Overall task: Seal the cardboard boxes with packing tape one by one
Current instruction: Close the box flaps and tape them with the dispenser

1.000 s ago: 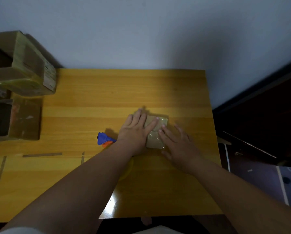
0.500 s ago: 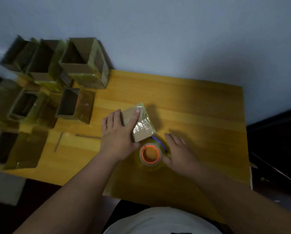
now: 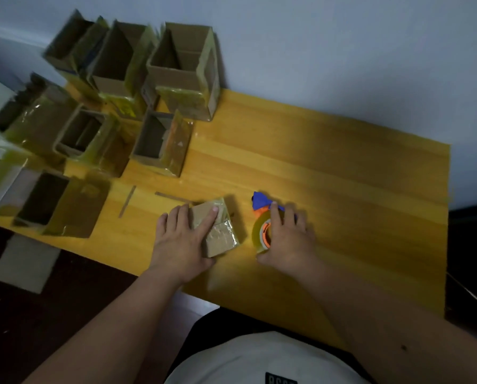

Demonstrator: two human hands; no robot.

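A small cardboard box [image 3: 221, 233], glossy with tape across its top, lies on the yellow wooden table [image 3: 328, 176] near the front edge. My left hand [image 3: 180, 239] rests flat on it. The index finger lies straight across the lid, and the thumb sits against the near side. Just to the right is a tape dispenser [image 3: 263, 217] with a yellowish roll, an orange core and a blue handle. My right hand [image 3: 285, 236] grips the roll from above with curled fingers, hiding most of it.
Several open-topped cardboard boxes [image 3: 182, 76] crowd the table's left and back-left, some with taped flaps. Two thin strips [image 3: 127, 201] lie on the wood left of my left hand. The wall runs behind. The table's right edge [image 3: 447, 217] borders dark floor.
My right hand has closed over the tape dispenser, which it lay beside half a second ago. The left hand stays on the small box. My view has swung left.
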